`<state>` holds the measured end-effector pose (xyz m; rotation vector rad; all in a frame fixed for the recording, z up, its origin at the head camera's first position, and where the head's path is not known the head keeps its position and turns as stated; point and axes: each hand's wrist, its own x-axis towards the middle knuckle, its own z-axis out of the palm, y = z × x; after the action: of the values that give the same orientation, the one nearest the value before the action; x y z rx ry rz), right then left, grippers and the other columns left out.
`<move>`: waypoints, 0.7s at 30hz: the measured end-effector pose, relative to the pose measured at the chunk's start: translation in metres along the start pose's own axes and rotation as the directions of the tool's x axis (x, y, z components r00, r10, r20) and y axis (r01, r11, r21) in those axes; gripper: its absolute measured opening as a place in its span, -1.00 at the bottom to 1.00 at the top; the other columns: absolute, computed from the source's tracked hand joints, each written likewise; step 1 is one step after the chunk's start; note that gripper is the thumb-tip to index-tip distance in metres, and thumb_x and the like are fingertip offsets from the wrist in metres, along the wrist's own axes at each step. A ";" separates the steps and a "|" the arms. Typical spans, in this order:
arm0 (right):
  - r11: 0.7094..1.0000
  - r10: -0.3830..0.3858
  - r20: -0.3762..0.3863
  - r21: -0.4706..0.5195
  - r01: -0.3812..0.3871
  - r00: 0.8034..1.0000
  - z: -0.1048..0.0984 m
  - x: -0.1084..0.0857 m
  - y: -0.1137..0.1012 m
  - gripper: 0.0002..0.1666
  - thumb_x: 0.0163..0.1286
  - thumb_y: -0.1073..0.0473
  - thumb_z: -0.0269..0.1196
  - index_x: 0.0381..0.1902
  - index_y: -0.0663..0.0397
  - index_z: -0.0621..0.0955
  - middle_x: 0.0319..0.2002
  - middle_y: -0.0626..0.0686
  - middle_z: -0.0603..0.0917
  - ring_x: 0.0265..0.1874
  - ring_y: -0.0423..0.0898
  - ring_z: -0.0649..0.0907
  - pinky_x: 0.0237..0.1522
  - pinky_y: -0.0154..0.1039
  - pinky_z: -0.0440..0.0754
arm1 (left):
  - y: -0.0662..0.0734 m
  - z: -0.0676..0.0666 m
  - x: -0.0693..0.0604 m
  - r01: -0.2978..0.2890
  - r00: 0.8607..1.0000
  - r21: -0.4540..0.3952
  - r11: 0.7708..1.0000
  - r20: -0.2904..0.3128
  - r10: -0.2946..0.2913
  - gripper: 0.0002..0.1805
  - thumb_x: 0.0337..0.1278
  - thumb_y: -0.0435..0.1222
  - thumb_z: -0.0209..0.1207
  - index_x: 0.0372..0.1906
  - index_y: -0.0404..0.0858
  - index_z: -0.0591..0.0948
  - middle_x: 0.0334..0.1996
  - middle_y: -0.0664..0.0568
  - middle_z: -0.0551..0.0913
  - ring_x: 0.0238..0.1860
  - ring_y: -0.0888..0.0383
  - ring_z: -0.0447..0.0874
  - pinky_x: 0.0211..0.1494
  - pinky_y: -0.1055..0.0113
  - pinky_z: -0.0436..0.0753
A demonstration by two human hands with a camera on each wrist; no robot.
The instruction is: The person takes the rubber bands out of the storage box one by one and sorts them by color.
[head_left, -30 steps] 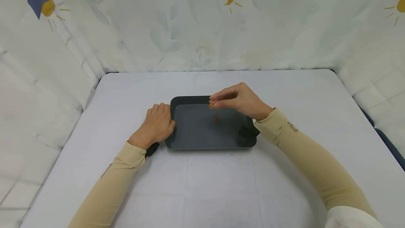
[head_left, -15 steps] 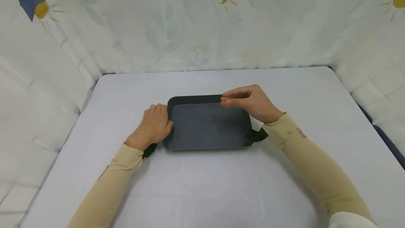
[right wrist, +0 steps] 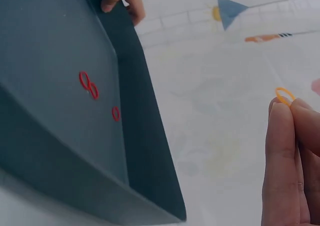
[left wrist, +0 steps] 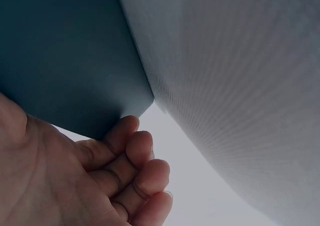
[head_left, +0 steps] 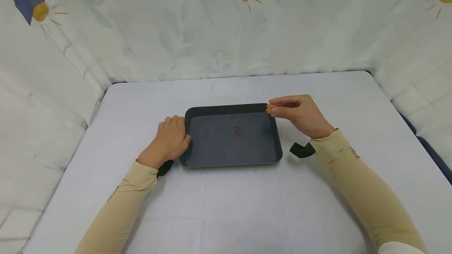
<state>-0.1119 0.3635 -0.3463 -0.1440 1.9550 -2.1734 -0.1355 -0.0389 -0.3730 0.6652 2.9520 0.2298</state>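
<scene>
A dark grey rectangular tray (head_left: 212,144) lies on the table. At its left side my left hand (head_left: 167,142) grips the wall, with the thumb inside the rim and the fingers (left wrist: 140,143) curled on the outside. Two small red rubber bands (right wrist: 88,85) touch each other in the tray. A third red band (right wrist: 116,113) lies apart, close to the far wall. My right hand (head_left: 301,115) pinches a small yellow-orange rubber band (right wrist: 284,95) between thumb and fingertips. That hand is raised at the tray's far right corner.
White cloth covers the table (head_left: 240,207). Behind it hangs a pale patterned curtain (head_left: 197,42). A black wrist-camera piece (head_left: 303,150) hangs under the right wrist, just right of the tray.
My right hand has moved right, from over the tray to its far right corner, still pinching the yellow-orange band. The single red band has come into sight. My left hand keeps its grip.
</scene>
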 end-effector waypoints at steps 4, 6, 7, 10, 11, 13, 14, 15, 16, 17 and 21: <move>0.998 -0.029 -0.024 0.059 0.031 0.999 -0.014 -0.006 0.000 -0.63 0.39 0.42 0.31 0.15 0.25 0.70 -0.07 -0.01 0.85 -0.01 -0.14 0.82 0.16 -0.28 0.70 | 0.000 0.000 0.001 0.002 1.000 -0.002 1.000 0.007 -0.002 -0.68 0.43 -0.26 -0.13 0.02 -0.46 0.38 -0.17 -0.21 0.37 -0.10 -0.15 0.26 -0.01 0.01 0.28; 0.995 -0.052 -0.028 0.089 0.054 0.998 -0.020 -0.008 0.001 -0.63 0.40 0.46 0.28 0.15 0.28 0.70 -0.06 0.00 0.84 -0.01 -0.15 0.82 0.17 -0.28 0.70 | 0.000 0.000 0.001 0.002 1.000 -0.004 1.000 0.010 -0.002 -0.68 0.43 -0.26 -0.14 0.03 -0.47 0.38 -0.16 -0.22 0.38 -0.08 -0.16 0.26 -0.01 0.00 0.28; 0.993 -0.057 -0.031 0.102 0.060 0.998 -0.023 -0.009 0.001 -0.63 0.40 0.47 0.27 0.14 0.28 0.70 -0.07 0.00 0.84 -0.02 -0.14 0.82 0.17 -0.28 0.70 | 0.000 0.000 0.001 0.001 1.000 -0.006 1.000 0.012 -0.001 -0.67 0.43 -0.26 -0.14 0.04 -0.47 0.37 -0.15 -0.22 0.37 -0.08 -0.16 0.26 0.00 -0.01 0.28; 0.989 -0.074 -0.047 0.128 0.079 0.996 -0.031 -0.011 0.003 -0.64 0.40 0.49 0.26 0.11 0.24 0.72 -0.08 0.00 0.84 -0.04 -0.14 0.82 0.14 -0.29 0.70 | -0.001 0.001 0.002 0.000 1.000 -0.008 1.000 0.014 0.000 -0.67 0.43 -0.26 -0.15 0.04 -0.47 0.37 -0.16 -0.22 0.37 -0.08 -0.16 0.25 0.00 0.00 0.27; 0.987 -0.075 -0.053 0.136 0.082 0.996 -0.033 -0.011 0.003 -0.65 0.40 0.49 0.25 0.09 0.21 0.74 -0.09 0.00 0.85 -0.04 -0.14 0.83 0.13 -0.29 0.71 | -0.001 0.001 0.002 0.000 1.000 -0.010 1.000 0.012 0.000 -0.66 0.43 -0.26 -0.15 0.04 -0.47 0.37 -0.16 -0.22 0.37 -0.09 -0.16 0.26 -0.01 0.00 0.27; 0.985 -0.078 -0.065 0.151 0.087 0.995 -0.038 -0.011 0.004 -0.65 0.40 0.50 0.25 0.09 0.22 0.74 -0.10 0.01 0.85 -0.05 -0.13 0.83 0.12 -0.30 0.71 | -0.001 0.002 0.002 0.001 1.000 -0.010 1.000 0.013 -0.001 -0.66 0.42 -0.26 -0.15 0.04 -0.47 0.37 -0.17 -0.21 0.37 -0.09 -0.16 0.25 -0.01 0.00 0.27; 0.983 -0.079 -0.071 0.159 0.089 0.994 -0.041 -0.011 0.005 -0.64 0.40 0.50 0.25 0.10 0.23 0.73 -0.11 0.01 0.86 -0.05 -0.13 0.83 0.12 -0.30 0.71 | 0.000 0.001 0.002 0.002 1.000 -0.011 1.000 0.012 -0.002 -0.66 0.42 -0.26 -0.14 0.05 -0.47 0.38 -0.17 -0.21 0.37 -0.09 -0.16 0.25 -0.01 0.01 0.26; 0.982 -0.078 -0.079 0.164 0.090 0.994 -0.043 -0.010 0.005 -0.64 0.40 0.51 0.25 0.11 0.26 0.72 -0.11 0.02 0.86 -0.06 -0.13 0.83 0.11 -0.30 0.71 | 0.000 0.001 0.002 0.002 1.000 -0.011 1.000 0.012 -0.002 -0.65 0.42 -0.26 -0.14 0.05 -0.48 0.38 -0.17 -0.21 0.38 -0.09 -0.16 0.26 -0.01 0.01 0.26; 0.982 -0.077 -0.086 0.167 0.091 0.993 -0.045 -0.010 0.006 -0.64 0.40 0.51 0.25 0.11 0.28 0.72 -0.12 0.02 0.86 -0.06 -0.12 0.84 0.11 -0.29 0.71 | 0.001 0.001 0.002 0.002 1.000 -0.011 1.000 0.012 -0.002 -0.65 0.42 -0.26 -0.14 0.06 -0.48 0.38 -0.17 -0.21 0.38 -0.09 -0.16 0.26 -0.01 0.01 0.27; 0.981 -0.077 -0.091 0.171 0.092 0.993 -0.048 -0.010 0.006 -0.64 0.40 0.51 0.25 0.11 0.29 0.72 -0.12 0.03 0.86 -0.06 -0.12 0.84 0.11 -0.29 0.71 | 0.001 0.000 0.002 0.002 1.000 -0.010 1.000 0.014 -0.002 -0.65 0.43 -0.26 -0.14 0.06 -0.48 0.38 -0.17 -0.22 0.38 -0.10 -0.16 0.26 -0.02 0.01 0.26; 0.978 -0.080 -0.116 0.181 0.100 0.990 -0.059 -0.009 0.009 -0.66 0.39 0.52 0.25 0.08 0.28 0.73 -0.14 0.05 0.86 -0.08 -0.11 0.84 0.09 -0.28 0.72 | 0.001 -0.002 0.002 0.002 1.000 -0.007 1.000 0.023 -0.002 -0.64 0.44 -0.26 -0.14 0.08 -0.49 0.37 -0.16 -0.22 0.37 -0.09 -0.16 0.25 -0.01 0.00 0.26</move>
<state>-0.1146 0.4215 -0.3613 -0.0880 1.8178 -2.4583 -0.1370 -0.0372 -0.3710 0.6600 2.9282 0.2313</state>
